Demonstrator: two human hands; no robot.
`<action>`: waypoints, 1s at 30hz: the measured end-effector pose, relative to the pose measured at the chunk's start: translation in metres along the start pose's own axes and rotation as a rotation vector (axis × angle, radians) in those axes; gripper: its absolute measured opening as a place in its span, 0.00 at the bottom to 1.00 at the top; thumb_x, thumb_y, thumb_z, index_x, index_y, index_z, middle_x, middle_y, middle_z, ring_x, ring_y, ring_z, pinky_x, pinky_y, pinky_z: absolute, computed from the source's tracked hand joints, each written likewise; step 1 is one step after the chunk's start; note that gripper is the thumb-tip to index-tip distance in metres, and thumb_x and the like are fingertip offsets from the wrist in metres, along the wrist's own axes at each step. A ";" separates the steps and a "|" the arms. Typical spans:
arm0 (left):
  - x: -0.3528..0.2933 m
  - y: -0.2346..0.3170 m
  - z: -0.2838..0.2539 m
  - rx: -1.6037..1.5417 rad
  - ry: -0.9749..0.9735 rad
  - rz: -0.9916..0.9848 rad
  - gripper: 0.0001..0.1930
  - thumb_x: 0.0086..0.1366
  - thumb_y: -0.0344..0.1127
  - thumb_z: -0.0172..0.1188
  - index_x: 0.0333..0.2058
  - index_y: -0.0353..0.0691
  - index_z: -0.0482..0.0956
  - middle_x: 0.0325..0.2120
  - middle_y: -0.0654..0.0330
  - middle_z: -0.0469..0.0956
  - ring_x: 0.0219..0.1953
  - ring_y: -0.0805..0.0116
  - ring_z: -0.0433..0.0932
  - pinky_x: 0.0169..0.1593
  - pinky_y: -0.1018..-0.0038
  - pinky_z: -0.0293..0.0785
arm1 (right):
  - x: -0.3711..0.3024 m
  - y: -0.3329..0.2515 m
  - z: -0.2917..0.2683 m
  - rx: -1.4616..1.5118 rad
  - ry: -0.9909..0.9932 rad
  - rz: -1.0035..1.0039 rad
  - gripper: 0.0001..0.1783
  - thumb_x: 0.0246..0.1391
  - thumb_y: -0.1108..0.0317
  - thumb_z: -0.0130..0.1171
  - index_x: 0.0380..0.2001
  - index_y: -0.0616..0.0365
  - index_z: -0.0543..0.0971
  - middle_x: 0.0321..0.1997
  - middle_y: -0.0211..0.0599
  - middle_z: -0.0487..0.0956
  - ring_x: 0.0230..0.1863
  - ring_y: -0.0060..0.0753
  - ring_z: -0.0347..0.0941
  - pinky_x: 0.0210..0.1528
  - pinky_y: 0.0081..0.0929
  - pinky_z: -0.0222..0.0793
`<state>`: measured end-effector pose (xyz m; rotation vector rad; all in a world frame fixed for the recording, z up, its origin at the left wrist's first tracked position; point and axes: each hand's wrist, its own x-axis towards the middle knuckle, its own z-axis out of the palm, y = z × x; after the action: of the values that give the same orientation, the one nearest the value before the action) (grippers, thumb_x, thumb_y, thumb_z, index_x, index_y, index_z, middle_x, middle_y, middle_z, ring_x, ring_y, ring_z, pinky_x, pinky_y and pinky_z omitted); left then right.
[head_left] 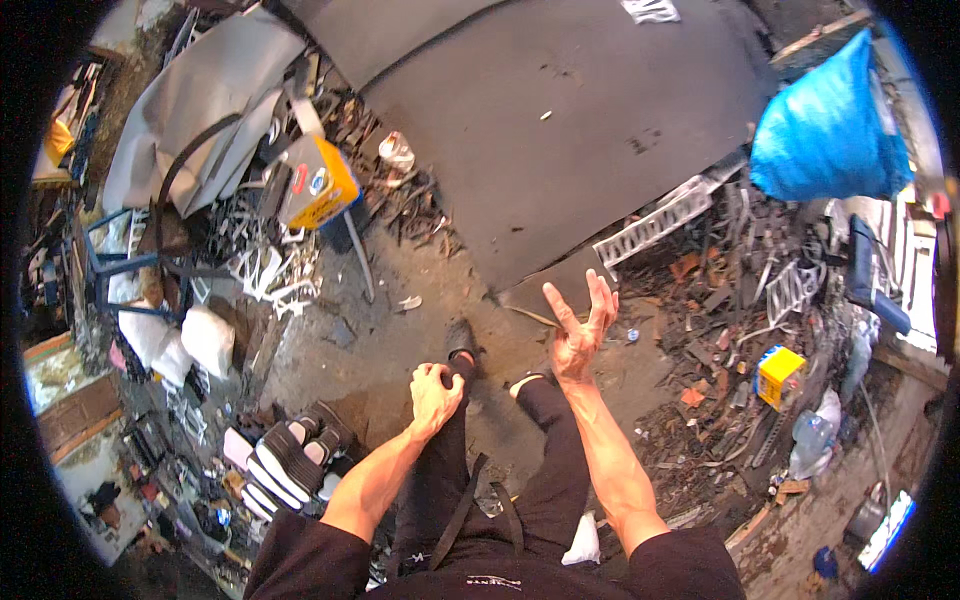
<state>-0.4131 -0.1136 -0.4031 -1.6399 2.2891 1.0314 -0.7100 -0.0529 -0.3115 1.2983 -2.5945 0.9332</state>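
Two hands noted: left hand curled closed on knee; right hand spread, empty, above grey sheet edge.

Left hand: closed into a loose fist, resting on the raised left knee in black trousers, frame centre. Right hand: open, fingers spread upward, empty, above the right knee, just right of centre.

Left hand fisted on knee; right hand raised, fingers spread.
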 end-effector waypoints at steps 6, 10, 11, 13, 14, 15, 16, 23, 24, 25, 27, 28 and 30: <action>-0.062 0.091 -0.073 -0.605 0.171 0.026 0.15 0.68 0.36 0.73 0.49 0.37 0.85 0.43 0.54 0.85 0.50 0.55 0.83 0.60 0.59 0.77 | 0.077 -0.073 -0.152 -0.052 0.193 -0.157 0.31 0.56 0.73 0.68 0.60 0.27 0.90 0.75 0.32 0.72 0.74 0.41 0.64 0.84 0.54 0.45; -0.096 0.211 -0.224 -0.814 0.226 0.309 0.28 0.70 0.34 0.71 0.67 0.38 0.76 0.62 0.49 0.77 0.62 0.52 0.78 0.67 0.57 0.73 | 0.092 -0.116 -0.195 -0.067 0.082 -0.162 0.28 0.60 0.70 0.63 0.62 0.32 0.89 0.66 0.32 0.78 0.72 0.43 0.68 0.85 0.58 0.42; -0.107 0.235 -0.267 -0.713 0.379 0.450 0.32 0.70 0.33 0.70 0.70 0.39 0.73 0.67 0.49 0.73 0.66 0.52 0.74 0.71 0.55 0.69 | 0.089 -0.129 -0.198 -0.045 0.020 -0.153 0.28 0.61 0.69 0.62 0.63 0.33 0.88 0.66 0.33 0.78 0.73 0.44 0.68 0.85 0.59 0.42; -0.113 0.248 -0.313 -0.441 0.359 0.700 0.34 0.69 0.33 0.70 0.72 0.40 0.72 0.71 0.49 0.70 0.73 0.47 0.67 0.77 0.52 0.62 | 0.083 -0.151 -0.204 -0.005 -0.106 -0.141 0.26 0.63 0.67 0.60 0.63 0.35 0.87 0.66 0.34 0.78 0.73 0.45 0.67 0.85 0.61 0.40; -0.118 0.249 -0.327 -0.276 0.272 0.729 0.34 0.70 0.36 0.70 0.73 0.40 0.72 0.74 0.49 0.69 0.75 0.43 0.64 0.79 0.50 0.58 | 0.076 -0.162 -0.208 0.010 -0.154 -0.188 0.24 0.66 0.64 0.59 0.63 0.37 0.87 0.65 0.36 0.78 0.73 0.47 0.68 0.85 0.62 0.40; -0.127 0.247 -0.336 -0.153 0.270 0.725 0.33 0.72 0.37 0.69 0.73 0.42 0.72 0.74 0.50 0.69 0.73 0.46 0.67 0.78 0.50 0.57 | 0.070 -0.171 -0.210 0.062 -0.170 -0.254 0.19 0.68 0.63 0.60 0.58 0.41 0.89 0.63 0.38 0.79 0.71 0.48 0.70 0.82 0.63 0.46; -0.138 0.234 -0.337 -0.117 0.258 0.728 0.30 0.72 0.36 0.68 0.71 0.40 0.75 0.70 0.50 0.72 0.71 0.46 0.69 0.76 0.51 0.61 | 0.060 -0.183 -0.211 0.096 -0.198 -0.307 0.19 0.66 0.64 0.61 0.57 0.42 0.89 0.61 0.37 0.80 0.70 0.47 0.71 0.81 0.62 0.48; -0.239 0.142 -0.288 -0.346 0.242 0.335 0.11 0.69 0.34 0.70 0.48 0.38 0.86 0.47 0.51 0.84 0.54 0.46 0.80 0.61 0.55 0.77 | -0.004 -0.225 -0.207 0.275 -0.454 -0.660 0.24 0.49 0.68 0.72 0.51 0.37 0.91 0.52 0.27 0.82 0.57 0.39 0.75 0.64 0.47 0.64; -0.256 0.131 -0.280 -0.373 0.272 0.321 0.09 0.69 0.34 0.70 0.44 0.39 0.84 0.44 0.51 0.83 0.51 0.46 0.81 0.58 0.55 0.77 | -0.015 -0.228 -0.204 0.324 -0.481 -0.735 0.25 0.46 0.68 0.72 0.51 0.35 0.91 0.51 0.27 0.82 0.57 0.39 0.76 0.64 0.47 0.65; -0.275 0.125 -0.274 -0.392 0.288 0.269 0.09 0.69 0.34 0.70 0.44 0.39 0.84 0.43 0.51 0.83 0.51 0.46 0.81 0.57 0.55 0.77 | -0.022 -0.233 -0.205 0.390 -0.524 -0.797 0.27 0.45 0.68 0.72 0.52 0.35 0.91 0.52 0.27 0.82 0.57 0.39 0.76 0.64 0.47 0.65; -0.314 0.114 -0.262 -0.431 0.327 0.171 0.09 0.69 0.35 0.69 0.44 0.39 0.84 0.41 0.51 0.82 0.49 0.46 0.81 0.56 0.54 0.77 | -0.026 -0.243 -0.210 0.494 -0.670 -0.989 0.28 0.45 0.69 0.72 0.53 0.33 0.91 0.53 0.27 0.82 0.58 0.38 0.76 0.65 0.47 0.65; -0.331 0.113 -0.257 -0.417 0.384 0.194 0.08 0.70 0.34 0.68 0.43 0.39 0.83 0.40 0.52 0.81 0.47 0.46 0.81 0.54 0.53 0.77 | -0.026 -0.244 -0.209 0.501 -0.725 -1.094 0.29 0.46 0.69 0.71 0.54 0.32 0.91 0.56 0.27 0.82 0.59 0.39 0.76 0.66 0.48 0.65; -0.361 0.112 -0.232 -0.328 0.528 0.260 0.08 0.69 0.32 0.66 0.41 0.35 0.80 0.38 0.50 0.79 0.44 0.47 0.80 0.51 0.55 0.78 | -0.026 -0.260 -0.211 0.549 -0.865 -1.264 0.30 0.45 0.70 0.71 0.54 0.32 0.91 0.57 0.27 0.82 0.60 0.39 0.75 0.66 0.49 0.65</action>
<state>-0.3076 0.0483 -0.0040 -1.9701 2.8572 1.1940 -0.5361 -0.0335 -0.0253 3.3371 -1.0613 0.8419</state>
